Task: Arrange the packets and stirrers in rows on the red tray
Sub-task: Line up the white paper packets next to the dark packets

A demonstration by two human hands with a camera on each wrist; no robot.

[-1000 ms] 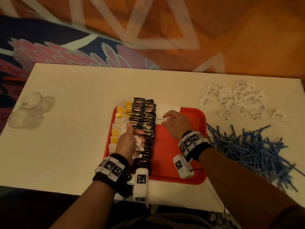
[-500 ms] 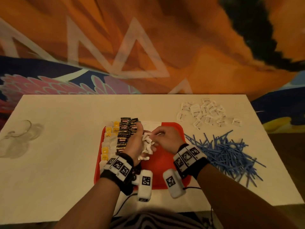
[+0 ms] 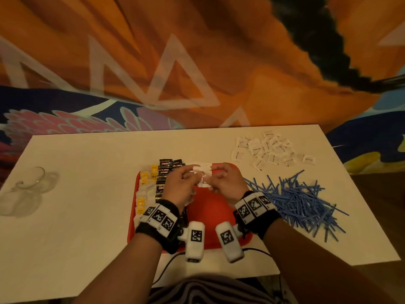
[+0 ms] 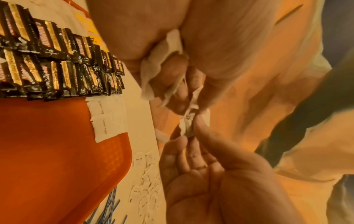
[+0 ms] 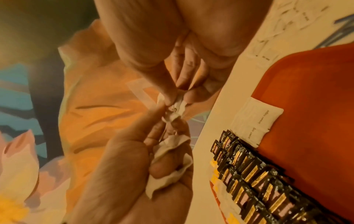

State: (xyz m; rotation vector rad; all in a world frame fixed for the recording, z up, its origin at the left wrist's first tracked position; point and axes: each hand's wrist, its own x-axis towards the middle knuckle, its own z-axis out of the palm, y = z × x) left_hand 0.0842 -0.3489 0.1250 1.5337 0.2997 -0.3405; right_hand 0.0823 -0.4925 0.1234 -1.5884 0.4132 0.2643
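The red tray [image 3: 210,207] lies at the table's near middle, with rows of yellow tea packets [image 3: 144,178], white packets and black coffee packets [image 3: 164,170] along its left side. Two white brown-sugar packets [image 4: 107,118] lie at its far edge beside the black row. Above the tray my left hand [image 3: 186,183] grips a bunch of white packets [image 5: 168,165] in its curled fingers. My right hand [image 3: 221,181] pinches one white packet [image 3: 202,179] between thumb and fingertip, right at the left hand's fingertips.
A loose pile of white sugar packets [image 3: 269,152] lies at the far right of the white table [image 3: 87,216]. A heap of blue stirrers [image 3: 295,198] spreads just right of the tray. Clear glassware [image 3: 28,189] stands at the left edge.
My right hand has left the packets on the tray's far edge and come to the left hand, taking hold of one white packet. Both hands have lifted together above the tray.
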